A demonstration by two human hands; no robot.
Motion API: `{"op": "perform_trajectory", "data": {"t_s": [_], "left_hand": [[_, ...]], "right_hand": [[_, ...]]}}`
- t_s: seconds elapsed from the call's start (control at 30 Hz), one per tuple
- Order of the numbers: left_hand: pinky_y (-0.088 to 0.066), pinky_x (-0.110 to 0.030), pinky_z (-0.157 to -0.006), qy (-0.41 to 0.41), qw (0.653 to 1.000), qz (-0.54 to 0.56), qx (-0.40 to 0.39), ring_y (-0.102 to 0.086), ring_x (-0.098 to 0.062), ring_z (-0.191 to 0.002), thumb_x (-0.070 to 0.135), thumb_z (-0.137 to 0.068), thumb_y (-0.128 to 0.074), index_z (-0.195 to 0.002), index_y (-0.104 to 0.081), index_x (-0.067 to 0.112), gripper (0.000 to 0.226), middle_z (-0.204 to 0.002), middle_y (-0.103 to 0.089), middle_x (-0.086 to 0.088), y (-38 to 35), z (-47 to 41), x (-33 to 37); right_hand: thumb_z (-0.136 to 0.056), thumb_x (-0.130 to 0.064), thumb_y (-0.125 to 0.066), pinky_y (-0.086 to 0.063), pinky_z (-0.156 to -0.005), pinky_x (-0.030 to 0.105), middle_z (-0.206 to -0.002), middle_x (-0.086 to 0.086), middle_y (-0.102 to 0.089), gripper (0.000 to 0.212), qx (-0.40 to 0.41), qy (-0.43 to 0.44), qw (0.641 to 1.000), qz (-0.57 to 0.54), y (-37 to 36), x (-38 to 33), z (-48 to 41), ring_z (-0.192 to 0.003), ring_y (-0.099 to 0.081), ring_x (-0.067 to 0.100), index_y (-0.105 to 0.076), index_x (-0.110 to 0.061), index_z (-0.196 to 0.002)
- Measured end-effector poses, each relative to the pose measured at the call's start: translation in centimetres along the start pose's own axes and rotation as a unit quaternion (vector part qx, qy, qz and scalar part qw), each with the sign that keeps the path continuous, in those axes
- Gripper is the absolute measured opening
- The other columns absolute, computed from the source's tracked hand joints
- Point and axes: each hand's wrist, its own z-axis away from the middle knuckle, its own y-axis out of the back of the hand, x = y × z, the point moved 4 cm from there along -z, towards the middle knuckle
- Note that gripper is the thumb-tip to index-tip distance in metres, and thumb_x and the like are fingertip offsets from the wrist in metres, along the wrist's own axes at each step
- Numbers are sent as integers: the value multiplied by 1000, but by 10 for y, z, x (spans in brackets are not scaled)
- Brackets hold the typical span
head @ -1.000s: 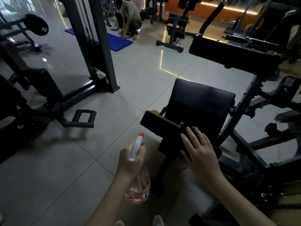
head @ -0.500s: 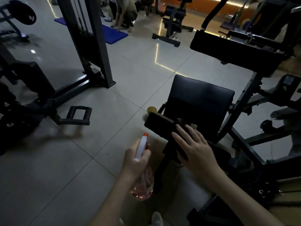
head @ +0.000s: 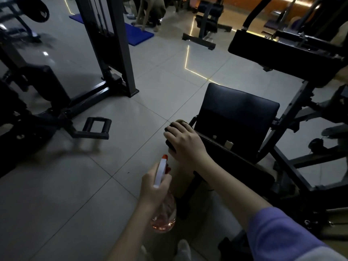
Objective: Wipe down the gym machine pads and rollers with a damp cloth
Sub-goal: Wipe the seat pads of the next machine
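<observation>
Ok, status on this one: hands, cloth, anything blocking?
Left hand grips spray bottle. Right hand presses dark cloth on narrow pad end. Nothing in the way.

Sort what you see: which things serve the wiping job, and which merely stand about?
Job: right hand, cloth, left hand, spray bottle, narrow pad, seat pad.
Standing about: blue mat, cable tower, floor handle.

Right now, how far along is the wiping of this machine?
Done: unclear; no pad shows a wet trace. In hand: the right hand presses a dark cloth on the end of the narrow pad, while the left hand holds the spray bottle. Left, probably: the square seat pad and the long upper pad.
</observation>
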Motion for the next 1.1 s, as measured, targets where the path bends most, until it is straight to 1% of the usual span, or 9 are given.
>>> {"op": "perform_trajectory", "data": {"t_s": [0.1,0.2,0.3,0.43,0.57,0.73,0.8,0.9,1.1], "left_hand": [[-33,-19,-47,3,1000,13,0,-40,-4,-53,15,-83,-55,-79,-52,5,12,-67,-45,-8,-1,6,-1],[-37,-25,-51,3,1000,13,2,-45,-11,-58,23,-75,-51,-86,-56,1,25,-71,-51,-17,-2,9,-4],[-36,-20,-50,1,1000,11,-2,-45,-8,-57,24,-75,-51,-78,-53,9,15,-68,-48,-12,-4,11,-4],[-33,-14,-46,-4,1000,13,-14,-41,-6,-52,17,-84,-55,-71,-45,17,16,-65,-43,-3,-4,12,0],[-34,-14,-45,-7,1000,3,-20,-42,-10,-54,0,-90,-55,-72,-48,17,25,-66,-45,-7,-5,12,2],[-36,-17,-47,-10,1000,-4,-29,-44,-13,-57,2,-89,-56,-75,-48,15,21,-69,-47,-10,-5,13,0],[-35,-15,-47,-12,999,-9,-33,-42,-8,-55,2,-89,-56,-75,-48,15,21,-68,-45,-7,-7,14,0],[-33,-12,-46,-20,998,-16,-49,-41,-3,-52,1,-89,-55,-72,-46,17,26,-65,-43,-4,-11,18,1],[-33,-11,-45,-35,996,-21,-84,-43,-1,-51,0,-91,-53,-70,-43,21,31,-65,-42,-2,-17,22,8]], "right_hand": [[-73,-22,-62,-40,-103,45,-108,6,-66,28,11,34,999,-13,2,2,3,-112,-57,31,-66,-12,-99],[-66,-21,-76,-39,-104,45,-119,6,-65,38,19,49,998,-16,5,5,19,-119,-56,31,-68,-14,-103],[-65,-19,-80,-39,-105,47,-128,7,-60,46,17,47,999,-16,11,9,41,-124,-52,32,-67,-14,-109],[-64,-21,-82,-34,-107,46,-132,6,-57,52,-6,18,1000,17,21,15,79,-127,-49,31,-65,-15,-113],[-61,-26,-83,-40,-104,48,-136,7,-54,65,-21,-22,999,44,28,22,122,-128,-48,31,-61,-16,-121],[-85,-35,-59,-34,-108,47,-144,9,-45,53,40,-98,992,65,23,12,103,-131,-44,31,-52,-16,-133],[-85,-32,-62,-28,-109,47,-144,11,-44,54,54,-126,989,52,15,5,73,-131,-44,32,-51,-14,-135],[-79,-28,-71,-32,-108,48,-142,12,-46,58,51,-125,989,53,7,3,54,-130,-45,32,-54,-13,-132],[-70,-23,-79,-35,-108,48,-142,11,-47,65,15,-99,992,71,18,16,101,-131,-43,33,-56,-13,-130]]}}
